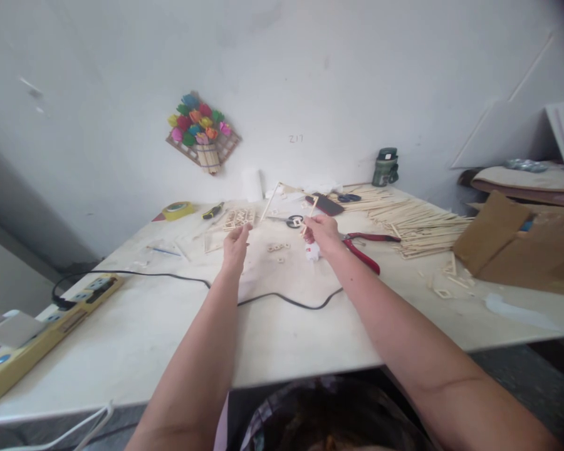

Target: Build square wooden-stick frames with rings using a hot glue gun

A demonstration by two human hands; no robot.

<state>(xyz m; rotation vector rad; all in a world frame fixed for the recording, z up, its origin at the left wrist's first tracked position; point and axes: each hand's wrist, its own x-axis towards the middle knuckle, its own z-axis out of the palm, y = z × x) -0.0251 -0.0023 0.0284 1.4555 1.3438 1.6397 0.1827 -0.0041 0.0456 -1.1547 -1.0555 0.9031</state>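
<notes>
Left hand [236, 249]: fingertips blurred; whether they pinched anything could not be told.
Right hand [321, 235]: fingers blurred, covering the lower part of a wooden piece [313, 208].
White bottle [312, 252]: partly hidden by that hand; its print was too small to read.
Pliers [363, 257]: tip end was obscured by the right wrist.
Black cable [313, 307]: passed out of sight behind both forearms [202, 344].
Small wooden squares [278, 248]: too small for their joints to show.
Power strip [81, 313]: was cut by the left edge.
Cardboard box [512, 250]: was cut by the right edge; blue item [526, 225] inside mostly hidden, unidentified.
</notes>
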